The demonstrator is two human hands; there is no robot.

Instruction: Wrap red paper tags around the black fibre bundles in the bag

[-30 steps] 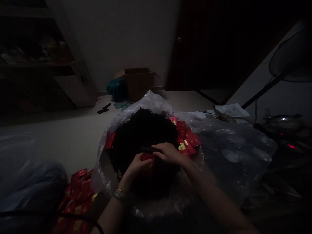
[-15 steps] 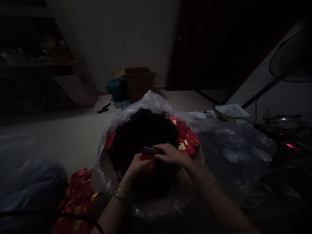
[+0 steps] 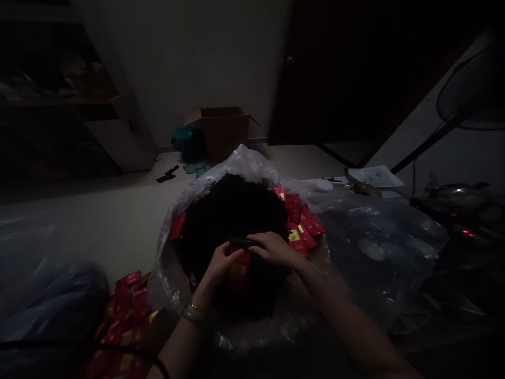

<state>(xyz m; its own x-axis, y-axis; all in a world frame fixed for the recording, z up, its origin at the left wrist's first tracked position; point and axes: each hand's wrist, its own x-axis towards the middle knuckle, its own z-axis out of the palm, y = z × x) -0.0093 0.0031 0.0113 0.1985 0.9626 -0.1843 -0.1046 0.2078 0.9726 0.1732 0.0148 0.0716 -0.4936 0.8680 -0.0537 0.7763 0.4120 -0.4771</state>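
Observation:
My left hand (image 3: 221, 265) pinches a small red packet (image 3: 239, 268) with gold print near its top edge. My right hand (image 3: 273, 247) grips a slim black clamp-like tool (image 3: 243, 242) that lies across the packet's top; its exact kind is too dark to make out. Both hands are over a big heap of loose black, leaf-like stuff (image 3: 236, 210), which sits in a container lined with a clear plastic bag (image 3: 165, 273). Several more red packets (image 3: 302, 223) rest along the heap's right side, and another red packet (image 3: 178, 226) stands at its left.
Red packets are piled (image 3: 126, 321) at the lower left, beside a dark plastic-wrapped bundle (image 3: 51, 310). Clear plastic sheeting (image 3: 379, 237) spreads to the right, near an appliance with a red light (image 3: 467, 232). A cardboard box (image 3: 224, 134) and a fan (image 3: 473, 95) stand farther back.
The black tool's jaws, slightly parted before, now look pressed together across the packet top. More of the red packet's front shows below the tool. Both hands stay nearly in place.

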